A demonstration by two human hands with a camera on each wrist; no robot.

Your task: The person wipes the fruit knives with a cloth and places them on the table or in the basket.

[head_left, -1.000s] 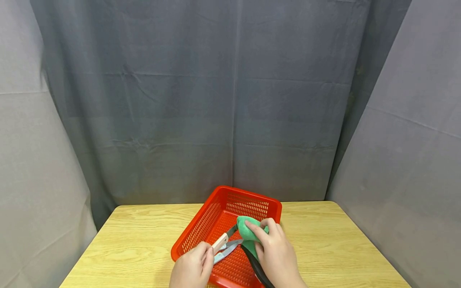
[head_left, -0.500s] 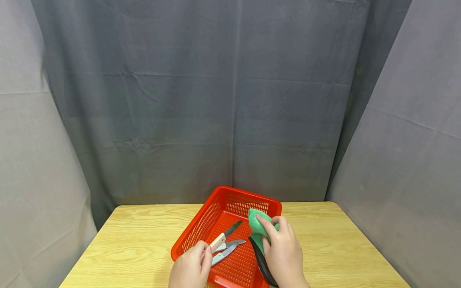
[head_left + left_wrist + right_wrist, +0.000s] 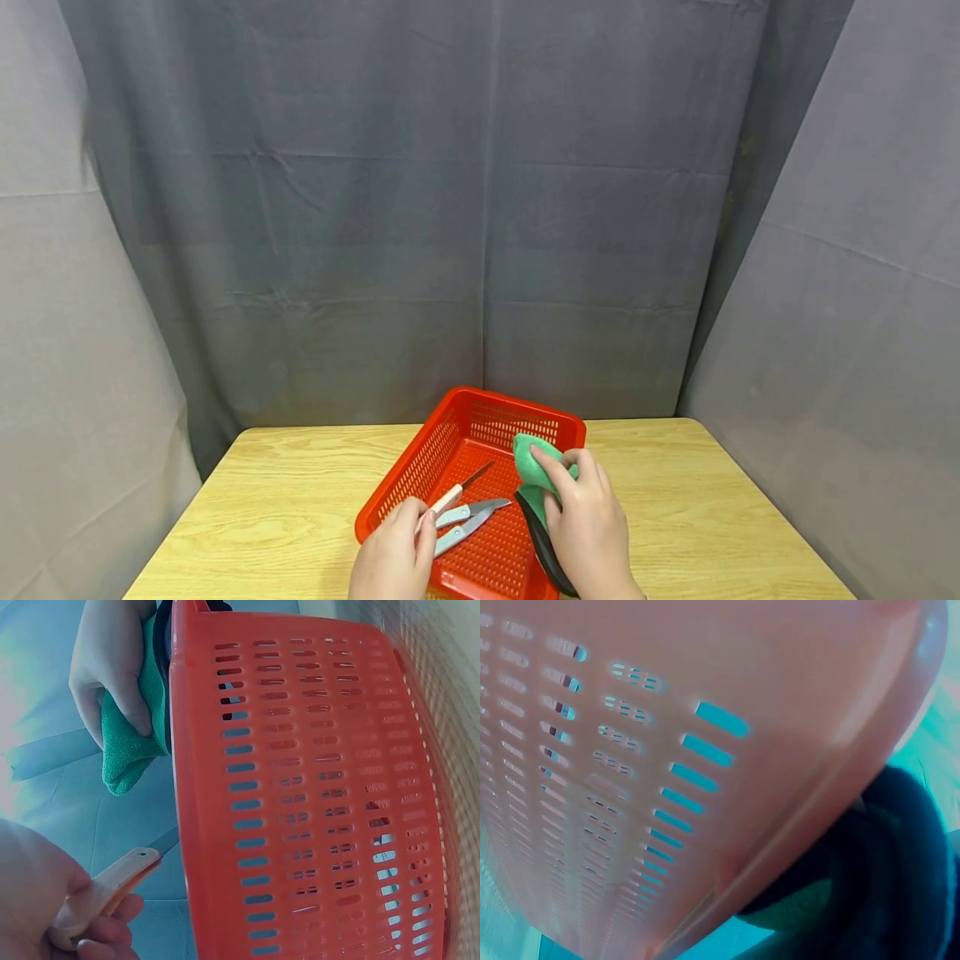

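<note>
My left hand (image 3: pixel 393 550) grips a knife (image 3: pixel 447 498) by its cream handle, the dark blade pointing up and away over the red basket. The left wrist view shows the same knife (image 3: pixel 124 876) with my fingers curled round the handle's end and the blade reaching behind the basket's rim. In my right hand (image 3: pixel 588 525) is a bunched green cloth (image 3: pixel 534 468) with a black border, pinched between thumb and fingers over the basket's right side. A gap separates cloth and blade. The right wrist view has mostly the basket's wall, with dark cloth at its lower right.
The red slotted plastic basket (image 3: pixel 525 403) stands on a wood-grain table (image 3: pixel 285 500), under both hands. Inside it lie two more knives with pale handles, one farther (image 3: pixel 453 516) and one nearer (image 3: pixel 453 537). Grey curtains (image 3: pixel 375 250) close off the back and sides.
The cloth was on the blade a second ago; my right hand then drew it off to the right. Since then my left hand has turned the knife, so its blade looks narrower.
</note>
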